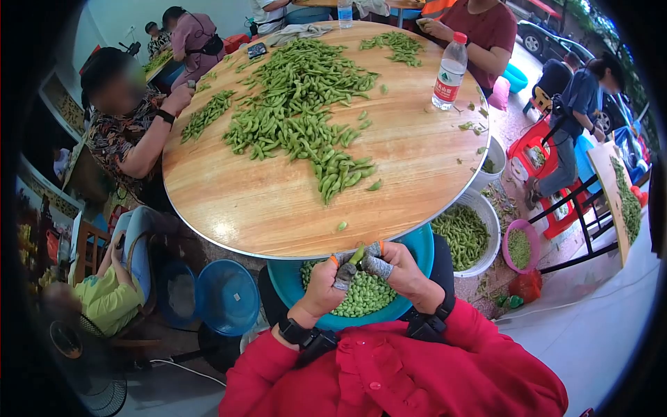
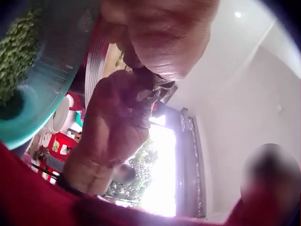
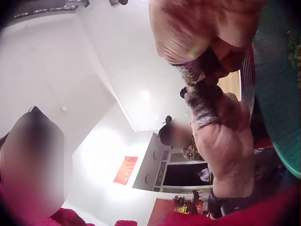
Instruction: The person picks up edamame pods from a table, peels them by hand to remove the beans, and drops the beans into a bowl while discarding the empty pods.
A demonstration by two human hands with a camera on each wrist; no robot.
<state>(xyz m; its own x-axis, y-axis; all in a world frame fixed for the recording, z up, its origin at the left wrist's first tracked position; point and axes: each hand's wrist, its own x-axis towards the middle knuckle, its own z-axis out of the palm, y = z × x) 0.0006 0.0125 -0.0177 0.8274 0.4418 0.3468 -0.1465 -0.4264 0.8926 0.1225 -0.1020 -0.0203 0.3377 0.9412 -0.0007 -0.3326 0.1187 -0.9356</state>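
Observation:
Both hands meet above a teal basin (image 1: 281, 278) holding shelled green beans (image 1: 366, 295), at the near edge of the round table. A green pod (image 1: 357, 254) is pinched between the left hand (image 1: 325, 286) and the right hand (image 1: 406, 275), whose fingertips nearly touch. Grey, worn coverings wrap the thumbs, and orange bands show on fingers. In the left wrist view the left hand (image 2: 162, 33) and right hand (image 2: 113, 125) come together, with the pod hidden. The right wrist view has the right hand (image 3: 202, 28) above the left hand (image 3: 223, 146).
Piled pods (image 1: 299, 104) lie on the wooden table (image 1: 236, 187) with a water bottle (image 1: 450, 73). A white basket of pods (image 1: 462, 236) and a pink basin (image 1: 521, 247) stand right; blue basins (image 1: 228, 295) stand left. Other people sit around the table.

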